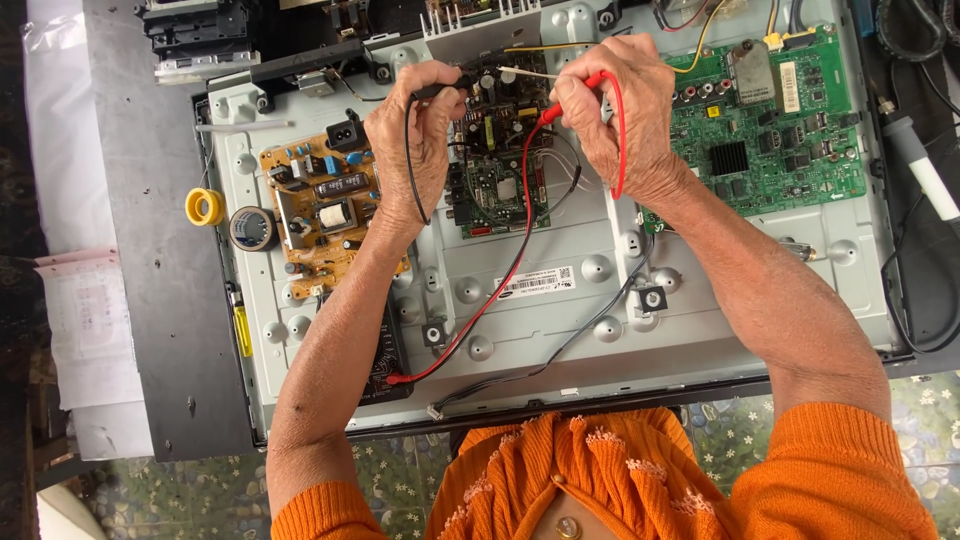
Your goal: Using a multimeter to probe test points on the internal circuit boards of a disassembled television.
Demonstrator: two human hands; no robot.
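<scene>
Lower centre: orange sleeves point(830, 470) framing the view. Mid-frame: red lead point(500, 290) and black lead point(408, 170) trailing upward. Upper centre: left hand point(415, 130) pinching black probe point(445, 90), right hand point(620, 105) pinching red probe point(565, 100), both tips over dark circuit board point(500, 160). Upper right: green board point(770, 130).

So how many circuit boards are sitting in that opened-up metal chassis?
3: a tan board at left, a small dark board in the middle under both hands, and a green board at right. Others may be hidden.
</scene>
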